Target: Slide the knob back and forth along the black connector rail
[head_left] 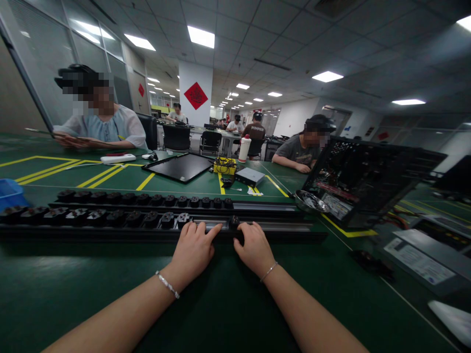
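Note:
A long black track [162,236] lies across the table in front of me, with a row of socket modules [96,217] along its left part. My left hand [195,249] rests on its near edge, fingers spread, beside a grey-topped socket module [183,219]. To the right, a single black socket module [234,223] sits at the track's channel. My right hand [254,246] has bent fingers and thumb around that module's right side. Behind runs a second track [265,207], also lined with socket modules [147,198].
At right stand an open computer case [368,181], a metal bowl [312,201] and a power supply [423,255]. Beyond the tracks are a black panel [180,166], a yellow box [225,165] and a silver drive [250,175]. People sit across the table. A blue bin [11,192] is left.

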### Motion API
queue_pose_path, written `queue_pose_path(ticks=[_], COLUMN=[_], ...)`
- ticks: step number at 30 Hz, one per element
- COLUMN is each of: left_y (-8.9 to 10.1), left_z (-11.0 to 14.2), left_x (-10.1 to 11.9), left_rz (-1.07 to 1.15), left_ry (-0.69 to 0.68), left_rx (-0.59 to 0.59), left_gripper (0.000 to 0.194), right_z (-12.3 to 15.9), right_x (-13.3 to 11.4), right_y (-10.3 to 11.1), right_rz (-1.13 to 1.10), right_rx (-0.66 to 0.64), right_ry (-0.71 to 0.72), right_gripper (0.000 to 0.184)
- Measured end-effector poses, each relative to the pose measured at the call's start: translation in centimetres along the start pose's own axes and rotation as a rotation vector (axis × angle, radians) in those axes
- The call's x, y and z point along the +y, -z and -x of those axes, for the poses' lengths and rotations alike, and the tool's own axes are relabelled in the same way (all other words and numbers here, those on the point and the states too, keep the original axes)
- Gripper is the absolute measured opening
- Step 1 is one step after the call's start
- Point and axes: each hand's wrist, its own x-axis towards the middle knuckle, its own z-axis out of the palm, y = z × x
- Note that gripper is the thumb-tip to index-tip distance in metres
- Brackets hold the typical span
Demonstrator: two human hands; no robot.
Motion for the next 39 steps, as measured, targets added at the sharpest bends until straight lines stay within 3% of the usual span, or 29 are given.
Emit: queue_pose_path(ticks=[39], left_y=[-0.16], left_z=[-0.01], left_x=[-0.05], left_rz=[-0.037], left_ry=[-0.014], left_rx=[0.021], left_gripper=[0.053], right_z=[0.03], right_x=[0.06], right_y=[-0.21], right_rz=[-0.022], right_rx=[0.022], right_ry=[0.001], right_gripper=[0.012])
